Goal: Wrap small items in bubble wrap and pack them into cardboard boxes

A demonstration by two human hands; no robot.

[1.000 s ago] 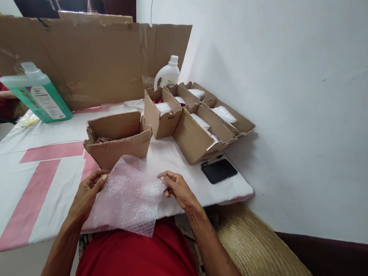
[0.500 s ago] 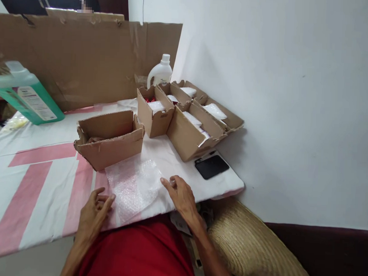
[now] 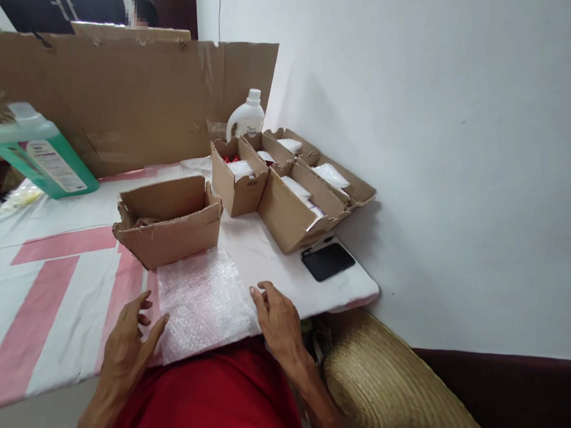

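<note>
A clear sheet of bubble wrap (image 3: 202, 301) lies flat at the table's front edge, between my two hands. My left hand (image 3: 134, 333) is beside its left edge, fingers apart and holding nothing. At the sheet's right edge is my right hand (image 3: 278, 317), its fingers loosely bent and parted, with nothing seen in them; whether it touches the wrap I cannot tell. Just behind the sheet stands an open cardboard box (image 3: 181, 238) with something brown low inside, mostly hidden by the front wall.
Several cardboard boxes (image 3: 285, 220) holding bubble-wrapped items stand at the back right, near a white jug (image 3: 247, 118). A black phone-like slab (image 3: 328, 262) lies right. A green-liquid bottle (image 3: 57, 162) leans left. A tall cardboard panel (image 3: 144, 103) closes the back; a person's head (image 3: 145, 10) shows beyond.
The bubble wrap has spread flatter and wider toward the front edge. My left hand has moved left and down with its fingers opening; my right hand has dropped slightly.
</note>
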